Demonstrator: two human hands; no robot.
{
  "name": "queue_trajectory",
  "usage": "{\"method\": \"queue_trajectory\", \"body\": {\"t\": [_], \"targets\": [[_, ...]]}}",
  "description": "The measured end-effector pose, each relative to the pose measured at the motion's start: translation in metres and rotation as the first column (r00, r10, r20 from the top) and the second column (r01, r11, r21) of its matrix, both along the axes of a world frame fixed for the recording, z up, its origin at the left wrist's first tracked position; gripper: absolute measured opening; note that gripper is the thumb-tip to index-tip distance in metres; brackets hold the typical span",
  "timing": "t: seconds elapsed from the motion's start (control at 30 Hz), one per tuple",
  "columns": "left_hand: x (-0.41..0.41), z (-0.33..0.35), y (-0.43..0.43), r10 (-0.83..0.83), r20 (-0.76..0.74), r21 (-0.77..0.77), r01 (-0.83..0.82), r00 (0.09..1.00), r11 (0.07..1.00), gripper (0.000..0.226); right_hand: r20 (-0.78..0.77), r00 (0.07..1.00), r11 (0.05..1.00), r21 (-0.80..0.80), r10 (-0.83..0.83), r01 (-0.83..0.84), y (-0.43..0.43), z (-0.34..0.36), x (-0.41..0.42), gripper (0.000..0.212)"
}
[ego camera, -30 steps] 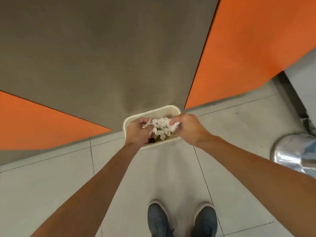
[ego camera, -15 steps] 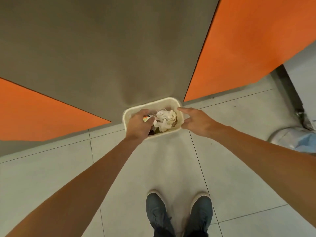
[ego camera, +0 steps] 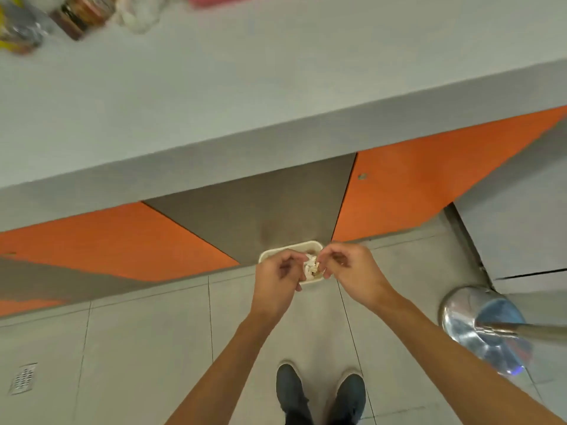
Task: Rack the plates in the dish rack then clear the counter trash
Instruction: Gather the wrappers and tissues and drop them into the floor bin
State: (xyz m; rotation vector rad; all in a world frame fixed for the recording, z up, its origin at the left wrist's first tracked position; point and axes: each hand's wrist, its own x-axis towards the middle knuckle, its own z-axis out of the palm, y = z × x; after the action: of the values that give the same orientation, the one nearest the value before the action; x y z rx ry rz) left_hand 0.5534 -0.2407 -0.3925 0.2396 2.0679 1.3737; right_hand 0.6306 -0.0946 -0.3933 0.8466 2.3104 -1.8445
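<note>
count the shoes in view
2. The left shoe and the right shoe stand side by side at the bottom edge, nearer the camera than the beige bin. Their heels are out of sight.

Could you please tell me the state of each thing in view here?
Small cream bin: upright on floor, open-topped, holding crumpled paper.
Left hand: fingers curled, nothing visible in it.
Right hand: fingers curled; grip unclear.
Orange cabinet door: closed.
</note>
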Motion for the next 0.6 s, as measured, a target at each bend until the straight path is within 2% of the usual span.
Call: {"method": "queue_trajectory", "body": {"t": [0.13, 0.33, 0.6], "targets": [[0.006, 0.095, 0.0, -0.013, -0.105, 0.019, 0.015, 0.994, 1.0, 0.022, -0.06, 0.997, 0.99, 0.135, 0.042, -0.034, 0.001, 0.094, 0.006, 0.021], [0.015, 0.242, -0.005, 0.028, -0.352, 0.067, -0.005, 0.935, 0.998, 0.018, -0.165, 0.968, 0.937, 0.327, 0.187, -0.126, 0.006, 0.235, 0.004, 0.013], [0.029, 0.354, -0.027, 0.116, -0.52, 0.145, -0.046, 0.846, 0.988, 0.015, -0.339, 0.896, 0.863, 0.498, 0.287, -0.087, -0.003, 0.353, 0.006, 0.012]]}}
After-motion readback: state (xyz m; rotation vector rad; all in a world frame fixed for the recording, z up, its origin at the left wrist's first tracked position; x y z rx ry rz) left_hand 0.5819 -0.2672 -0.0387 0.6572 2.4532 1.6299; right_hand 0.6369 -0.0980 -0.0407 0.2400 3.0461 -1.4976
